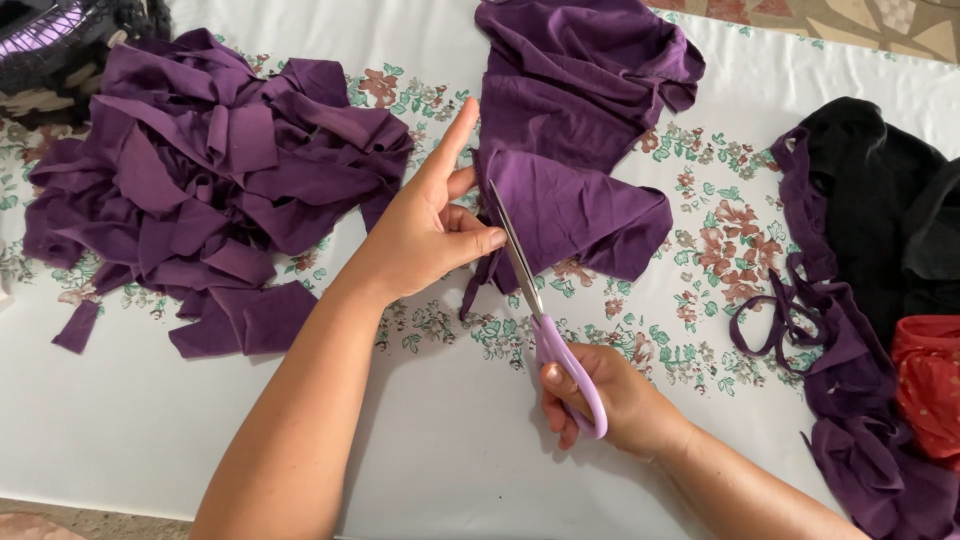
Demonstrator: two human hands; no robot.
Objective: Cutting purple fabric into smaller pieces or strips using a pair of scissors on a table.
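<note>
One bench (200, 440), white floral cloth. One purple strip pile (200, 190) at left. One purple fabric piece (580, 130) at centre, edge pinched by left hand (425, 235) grip. Right hand (610, 395) grip closed round one lilac-handled scissors (540, 320), blades at fabric edge.

Both forearms are bare, with no sleeves visible; the left hand (425, 235) and right hand (600, 395) carry 0 rings or bracelets.

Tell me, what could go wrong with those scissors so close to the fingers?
The left hand pinches the purple cloth right beside the blades of the scissors held by the right hand, so a fingertip might get nicked. The folded cloth may also slip, so the cut could wander.
</note>
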